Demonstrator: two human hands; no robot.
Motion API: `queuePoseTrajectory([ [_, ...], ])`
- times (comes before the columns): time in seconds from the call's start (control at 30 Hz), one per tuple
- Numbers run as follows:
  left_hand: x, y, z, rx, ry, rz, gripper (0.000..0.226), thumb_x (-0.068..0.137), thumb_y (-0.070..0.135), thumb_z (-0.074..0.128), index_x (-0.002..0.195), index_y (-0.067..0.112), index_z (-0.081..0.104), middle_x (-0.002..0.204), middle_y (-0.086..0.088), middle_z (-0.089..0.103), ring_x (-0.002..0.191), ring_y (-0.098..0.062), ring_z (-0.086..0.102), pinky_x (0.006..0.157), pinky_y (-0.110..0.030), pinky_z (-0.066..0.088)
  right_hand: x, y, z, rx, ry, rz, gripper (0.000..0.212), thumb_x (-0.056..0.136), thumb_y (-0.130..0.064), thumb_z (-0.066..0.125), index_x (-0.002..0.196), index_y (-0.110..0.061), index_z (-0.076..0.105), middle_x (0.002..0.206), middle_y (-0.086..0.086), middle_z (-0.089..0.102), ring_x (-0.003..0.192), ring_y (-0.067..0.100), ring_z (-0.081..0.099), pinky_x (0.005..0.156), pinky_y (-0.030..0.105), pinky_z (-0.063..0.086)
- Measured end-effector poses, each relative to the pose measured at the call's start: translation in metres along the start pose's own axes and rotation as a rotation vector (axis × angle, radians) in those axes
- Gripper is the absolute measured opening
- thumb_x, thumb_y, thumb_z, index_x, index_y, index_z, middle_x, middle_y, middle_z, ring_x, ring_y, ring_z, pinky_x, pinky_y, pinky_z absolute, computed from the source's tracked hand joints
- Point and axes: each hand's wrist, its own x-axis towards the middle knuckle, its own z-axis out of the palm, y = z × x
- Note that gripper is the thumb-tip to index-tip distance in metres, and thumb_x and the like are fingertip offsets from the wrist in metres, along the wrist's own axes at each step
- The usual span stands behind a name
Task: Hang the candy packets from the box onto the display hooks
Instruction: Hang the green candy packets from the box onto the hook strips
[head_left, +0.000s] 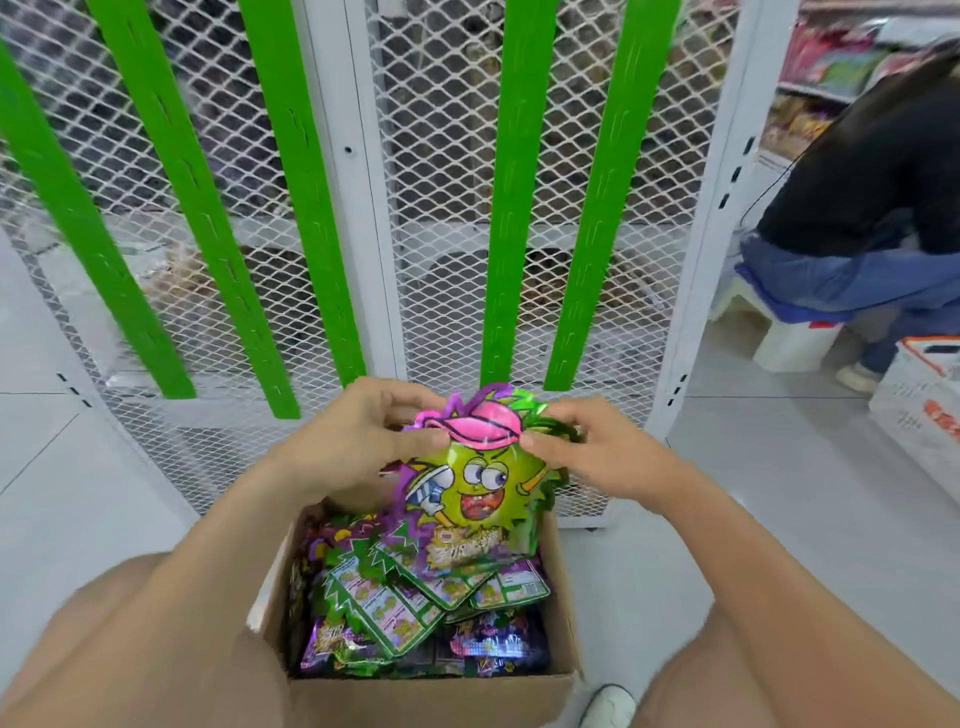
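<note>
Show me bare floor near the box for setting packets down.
Bare floor lies left of the box, up to the mesh rack, and right of it, toward the white carton. The box is crowded: packets inside, left hand and right hand above.

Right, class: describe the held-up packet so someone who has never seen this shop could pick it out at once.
Below the white mesh rack with green strips stands an open cardboard box of candy packets. Above it, the left hand and right hand pinch a packet by its top. It alone is upright, showing a green cartoon face in a pink cap.
</note>
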Motion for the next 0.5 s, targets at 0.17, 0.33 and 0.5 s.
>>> queuePoseTrajectory([
  [0.17, 0.006, 0.020, 0.018, -0.071, 0.059, 0.035, 0.022, 0.087, 0.004, 0.082, 0.104, 0.017, 0.078, 0.087, 0.010, 0.081, 0.084, 0.003, 0.072, 0.073, -0.011, 0.054, -0.011, -0.009, -0.018, 0.262, 0.081, 0.061, 0.021, 0.095, -0.007, 0.075, 0.111, -0.019, 0.078, 0.104, 0.005, 0.080, 0.095, 0.014, 0.077, 0.079, 0.032, 0.063],
  [0.33, 0.017, 0.029, 0.034, -0.107, -0.002, 0.018, 0.019, 0.091, 0.003, 0.078, 0.108, 0.012, 0.078, 0.100, -0.003, 0.083, 0.090, -0.013, 0.077, 0.077, -0.019, 0.060, -0.011, -0.009, -0.031, 0.211, 0.008, 0.048, 0.030, 0.090, -0.031, 0.082, 0.119, -0.026, 0.079, 0.104, 0.006, 0.082, 0.096, 0.028, 0.079, 0.086, 0.044, 0.064],
  [0.5, 0.046, 0.022, 0.053, 0.044, -0.014, 0.102, 0.017, 0.090, 0.012, 0.083, 0.105, 0.020, 0.080, 0.100, 0.001, 0.082, 0.103, -0.023, 0.075, 0.096, -0.034, 0.058, -0.001, -0.002, -0.043, 0.177, -0.011, 0.012, 0.024, 0.093, -0.025, 0.079, 0.117, -0.022, 0.081, 0.105, 0.006, 0.082, 0.100, 0.026, 0.079, 0.088, 0.045, 0.064],
])
